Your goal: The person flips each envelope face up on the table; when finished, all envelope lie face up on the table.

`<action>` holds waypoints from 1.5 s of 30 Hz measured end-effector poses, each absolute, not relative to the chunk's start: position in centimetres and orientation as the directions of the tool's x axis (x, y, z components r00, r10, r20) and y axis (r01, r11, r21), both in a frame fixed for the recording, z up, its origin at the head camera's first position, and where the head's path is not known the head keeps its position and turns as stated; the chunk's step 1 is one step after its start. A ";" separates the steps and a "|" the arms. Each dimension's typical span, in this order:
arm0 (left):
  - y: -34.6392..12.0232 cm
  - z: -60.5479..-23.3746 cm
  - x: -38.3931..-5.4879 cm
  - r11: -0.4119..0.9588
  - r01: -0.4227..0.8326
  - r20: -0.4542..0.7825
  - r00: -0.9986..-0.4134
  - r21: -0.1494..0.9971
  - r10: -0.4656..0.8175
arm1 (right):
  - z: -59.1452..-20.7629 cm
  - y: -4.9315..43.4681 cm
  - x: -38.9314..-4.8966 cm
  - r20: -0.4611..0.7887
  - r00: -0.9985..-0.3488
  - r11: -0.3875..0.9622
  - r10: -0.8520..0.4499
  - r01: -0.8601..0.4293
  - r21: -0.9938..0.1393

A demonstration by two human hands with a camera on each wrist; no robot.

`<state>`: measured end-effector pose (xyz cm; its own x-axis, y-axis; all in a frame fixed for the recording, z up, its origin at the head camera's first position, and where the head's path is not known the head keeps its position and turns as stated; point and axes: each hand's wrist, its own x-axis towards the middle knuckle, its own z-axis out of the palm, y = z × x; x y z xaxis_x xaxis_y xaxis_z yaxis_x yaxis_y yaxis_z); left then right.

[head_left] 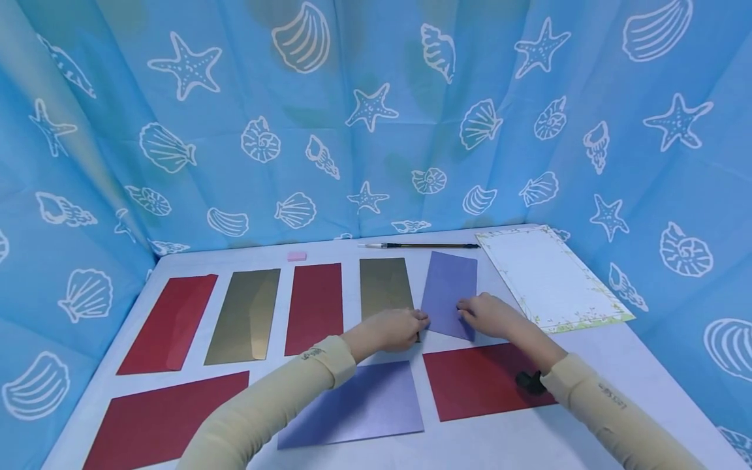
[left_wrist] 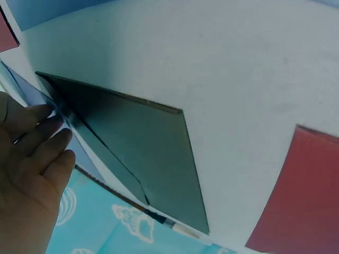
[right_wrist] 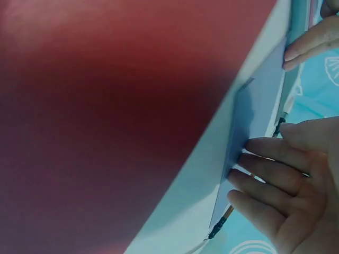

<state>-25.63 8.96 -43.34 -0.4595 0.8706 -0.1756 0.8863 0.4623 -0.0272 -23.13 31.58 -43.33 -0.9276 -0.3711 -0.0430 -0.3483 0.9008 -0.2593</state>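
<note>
Neither hand clasps anything, the fingers being loosely extended; the left hand (head_left: 390, 329) rests its fingertips at the lower left edge of the upper purple envelope (head_left: 448, 294), while the right hand (head_left: 492, 316) touches its right edge with fingers spread; that envelope lies right of centre in the head view, tilted slightly; the left hand also covers the lower part of the right gold envelope (head_left: 384, 281), just beside it; further left in the same row lie the middle red envelope (head_left: 314, 310), the left gold envelope (head_left: 242, 316) and, at the left of the frame, the left red envelope (head_left: 168, 323); the lower purple envelope (head_left: 367, 408) lies at the bottom centre, partly behind the left sleeve (head_left: 276, 398); another red envelope (head_left: 476, 382) lies at the lower right, and one more red envelope (head_left: 167, 418) at the lower left; above the row, a brush (head_left: 431, 246) and a pink block (head_left: 296, 256) lie toward the back of the white table (head_left: 611, 372); a sheet with a floral border (head_left: 546, 277) lies at the right, near the right hand; a blue curtain (head_left: 364, 156) printed with shells and starfish fills the upper frame.
</note>
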 end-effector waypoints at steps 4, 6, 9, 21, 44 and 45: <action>9.2 -43.5 -25.7 0.482 0.876 -0.204 -0.472 0.000 0.858 | -43.4 31.5 -22.9 -0.027 -0.923 0.899 -0.384 -0.367 -0.238; 9.2 -43.5 -25.7 0.489 0.872 -0.202 -0.476 0.014 0.856 | -43.3 31.5 -22.8 -0.025 -0.924 0.900 -0.382 -0.365 -0.240; 9.3 -43.4 -25.8 0.489 0.872 -0.195 -0.476 0.017 0.857 | -43.3 31.5 -22.8 -0.023 -0.924 0.899 -0.382 -0.366 -0.240; 10.0 -43.7 -25.6 0.447 0.895 -0.159 -0.440 0.005 0.884 | -43.6 32.4 -23.3 -0.038 -0.942 0.907 -0.333 -0.308 -0.287; 11.9 -44.9 -23.8 0.392 0.917 -0.117 -0.399 -0.075 0.910 | -43.5 34.8 -23.4 0.007 -0.899 0.858 -0.437 -0.419 -0.296; 11.9 -45.0 -23.8 0.400 0.914 -0.117 -0.406 -0.070 0.906 | -43.5 34.8 -23.4 0.010 -0.900 0.859 -0.436 -0.419 -0.293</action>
<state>-23.77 11.92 -45.01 -0.4061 0.9063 -0.1173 0.9137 0.4004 -0.0699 -23.38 34.78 -43.51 -0.9001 -0.4357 0.0095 -0.4191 0.8594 -0.2930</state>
